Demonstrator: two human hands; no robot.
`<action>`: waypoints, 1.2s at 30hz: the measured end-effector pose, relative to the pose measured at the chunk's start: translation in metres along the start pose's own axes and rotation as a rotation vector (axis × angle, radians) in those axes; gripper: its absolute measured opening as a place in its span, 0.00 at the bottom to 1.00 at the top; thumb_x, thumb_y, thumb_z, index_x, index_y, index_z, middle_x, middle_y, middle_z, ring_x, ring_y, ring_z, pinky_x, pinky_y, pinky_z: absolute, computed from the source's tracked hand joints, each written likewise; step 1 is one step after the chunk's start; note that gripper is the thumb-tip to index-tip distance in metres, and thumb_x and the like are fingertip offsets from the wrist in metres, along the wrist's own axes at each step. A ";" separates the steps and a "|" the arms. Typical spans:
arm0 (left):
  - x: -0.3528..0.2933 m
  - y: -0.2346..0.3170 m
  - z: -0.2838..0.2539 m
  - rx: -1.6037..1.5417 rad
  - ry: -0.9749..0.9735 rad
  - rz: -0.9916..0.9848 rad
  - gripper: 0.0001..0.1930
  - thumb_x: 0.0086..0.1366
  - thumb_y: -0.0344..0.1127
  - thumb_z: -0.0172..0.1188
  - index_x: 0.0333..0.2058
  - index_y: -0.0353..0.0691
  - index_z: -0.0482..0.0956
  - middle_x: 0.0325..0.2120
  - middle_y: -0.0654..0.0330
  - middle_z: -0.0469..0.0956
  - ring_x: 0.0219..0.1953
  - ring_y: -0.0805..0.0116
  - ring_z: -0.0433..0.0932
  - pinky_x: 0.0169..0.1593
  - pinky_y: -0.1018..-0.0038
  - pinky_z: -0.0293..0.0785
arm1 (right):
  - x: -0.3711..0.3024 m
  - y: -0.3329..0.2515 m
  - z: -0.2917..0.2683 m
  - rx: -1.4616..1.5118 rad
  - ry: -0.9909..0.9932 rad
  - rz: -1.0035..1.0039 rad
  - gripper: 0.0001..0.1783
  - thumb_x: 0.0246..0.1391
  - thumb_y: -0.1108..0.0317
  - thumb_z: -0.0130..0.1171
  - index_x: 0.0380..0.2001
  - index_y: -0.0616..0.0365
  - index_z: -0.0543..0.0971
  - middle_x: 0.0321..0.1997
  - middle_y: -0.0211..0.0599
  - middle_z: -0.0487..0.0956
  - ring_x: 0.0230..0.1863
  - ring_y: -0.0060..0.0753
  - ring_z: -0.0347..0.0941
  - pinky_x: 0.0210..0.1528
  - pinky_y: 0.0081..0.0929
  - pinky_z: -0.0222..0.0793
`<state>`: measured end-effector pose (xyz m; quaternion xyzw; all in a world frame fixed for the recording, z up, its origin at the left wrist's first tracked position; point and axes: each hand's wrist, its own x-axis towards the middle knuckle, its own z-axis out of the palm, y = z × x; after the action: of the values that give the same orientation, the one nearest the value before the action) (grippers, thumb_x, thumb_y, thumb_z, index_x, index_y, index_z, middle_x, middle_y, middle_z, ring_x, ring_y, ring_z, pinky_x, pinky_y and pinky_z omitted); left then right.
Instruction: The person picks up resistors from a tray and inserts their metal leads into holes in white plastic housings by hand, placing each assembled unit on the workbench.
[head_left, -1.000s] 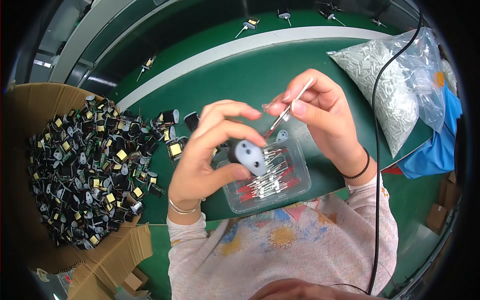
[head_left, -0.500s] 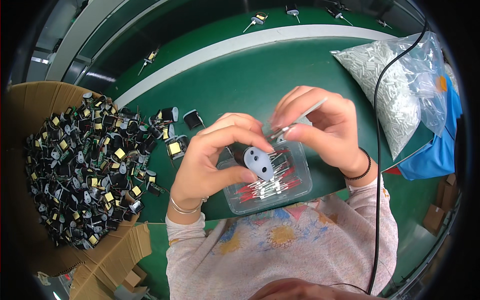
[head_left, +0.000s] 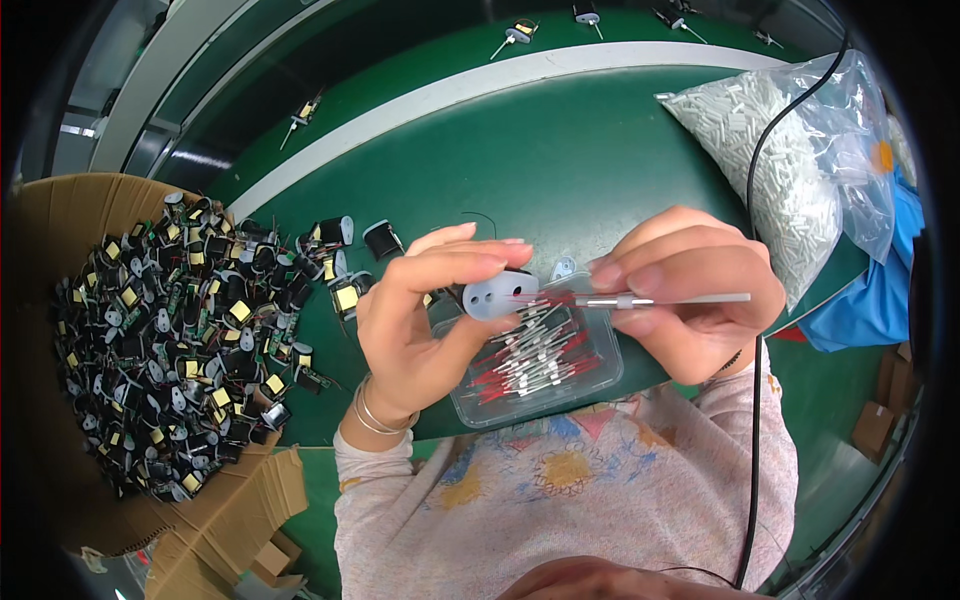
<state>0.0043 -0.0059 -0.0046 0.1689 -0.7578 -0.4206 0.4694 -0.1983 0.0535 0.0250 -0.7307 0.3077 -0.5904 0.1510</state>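
Pinched between thumb and fingertips of the left hand (head_left: pixel 420 320), a small grey plastic oval cap with two round holes (head_left: pixel 500 295) is held upright above the tray, its flat face turned toward the right hand (head_left: pixel 690 295). That hand is closed in a fingertip pinch on a thin grey metal rod with a red-sleeved lead at its tip (head_left: pixel 650 299), held level and pointed at the cap, the red end touching or just short of one hole; which cannot be told.

The cap is judged light, stiff and smooth, so a firm edge pinch that leaves both holes uncovered seems best. The rod is judged thin and easily bent, best gripped close to its working end.

Directly beneath the grip, a clear plastic tray of red-and-white sleeved wire pieces (head_left: pixel 540 365) lies on the dark green table surface (head_left: pixel 560 160). Left of the grip, a heap of small black wound coil parts with yellow tape (head_left: pixel 170 340) spills from a brown cardboard box (head_left: pixel 60 220). Right of it lie a clear bag of white tube pieces (head_left: pixel 790 170) and a black cable (head_left: pixel 752 470).
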 end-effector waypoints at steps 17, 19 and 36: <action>0.000 0.002 0.001 0.250 0.055 0.126 0.18 0.47 0.24 0.67 0.37 0.37 0.72 0.34 0.52 0.81 0.40 0.57 0.80 0.49 0.62 0.66 | -0.007 -0.004 0.012 -0.083 0.053 -0.145 0.15 0.28 0.82 0.67 0.26 0.67 0.75 0.26 0.45 0.78 0.27 0.39 0.78 0.26 0.24 0.76; 0.000 0.002 0.002 0.258 0.048 0.130 0.17 0.47 0.24 0.67 0.36 0.37 0.72 0.34 0.52 0.81 0.40 0.57 0.80 0.49 0.62 0.66 | -0.007 -0.003 0.013 -0.084 0.057 -0.136 0.15 0.28 0.82 0.67 0.26 0.66 0.76 0.26 0.45 0.79 0.27 0.39 0.78 0.26 0.23 0.75; -0.003 0.003 0.000 0.287 0.076 0.147 0.20 0.44 0.25 0.70 0.36 0.39 0.71 0.34 0.51 0.81 0.39 0.60 0.80 0.50 0.65 0.64 | -0.009 -0.005 0.007 -0.178 -0.050 -0.231 0.10 0.39 0.74 0.64 0.28 0.66 0.78 0.31 0.46 0.80 0.30 0.37 0.77 0.29 0.22 0.75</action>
<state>0.0060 -0.0017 -0.0041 0.1941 -0.8020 -0.2660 0.4983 -0.1908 0.0619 0.0193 -0.7864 0.2687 -0.5557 0.0241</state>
